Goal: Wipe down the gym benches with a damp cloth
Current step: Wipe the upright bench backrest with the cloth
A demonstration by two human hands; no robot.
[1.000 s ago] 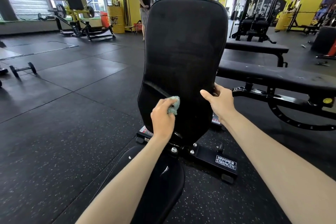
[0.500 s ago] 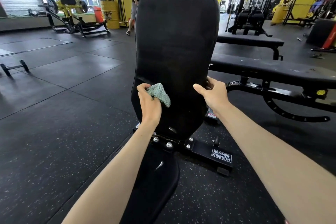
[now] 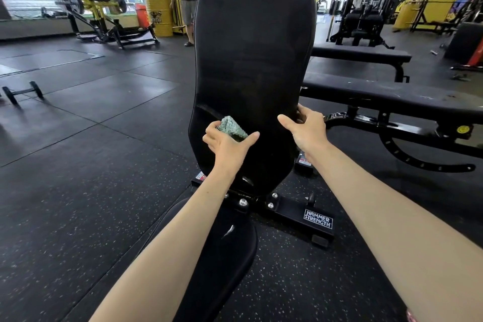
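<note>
Hands sit low on the black upright backrest [image 3: 251, 55]. Right hand [image 3: 309, 131] grips its side edge at 4 o'clock; left hand [image 3: 227, 148] clutches the green cloth [image 3: 231, 128] against its face at 8 o'clock.

Left hand [image 3: 227, 144]: mine was bare, with slim fingers.
Right hand [image 3: 307, 129]: bare as well, much the same build.
Left forearm [image 3: 183, 230]: uncovered along all I could see, slender, narrowing to the wrist.
Right forearm [image 3: 379, 204]: uncovered too, looking broader near the frame's lower edge.
Clothing: a sliver of pink fabric [image 3: 410, 316] showed beside my right arm; I couldn't tell which garment.
</note>
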